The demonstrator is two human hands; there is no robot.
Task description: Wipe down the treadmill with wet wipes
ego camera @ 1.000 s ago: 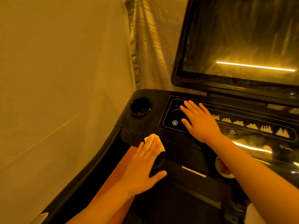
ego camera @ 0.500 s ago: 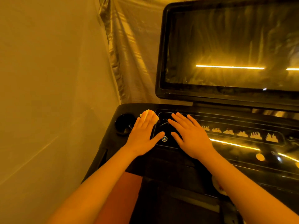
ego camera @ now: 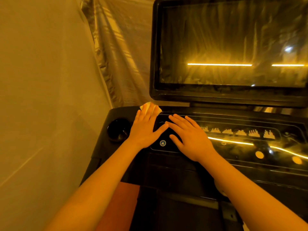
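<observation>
The black treadmill console (ego camera: pixel 233 165) fills the right half of the view, with a large dark screen (ego camera: pixel 233 47) standing up behind it. My left hand (ego camera: pixel 145 129) lies flat with straight fingers and presses a white wet wipe (ego camera: pixel 147 105) onto the console's far left corner, just below the screen's frame. Only the wipe's far edge shows past my fingertips. My right hand (ego camera: pixel 188 139) rests flat and empty on the glossy control panel, beside the left hand, next to a round arrow button (ego camera: pixel 162 143).
A round cup holder (ego camera: pixel 118 130) sits in the console left of my left hand. A pale wall (ego camera: pixel 41 97) runs close along the left, with shiny curtain fabric (ego camera: pixel 123 52) behind the console. A reddish strip (ego camera: pixel 120 204) shows below between my arms.
My left hand has slid the wipe up from the console's lower front edge, past the cup holder, to the far left corner by the screen. My right hand has stayed flat on the panel.
</observation>
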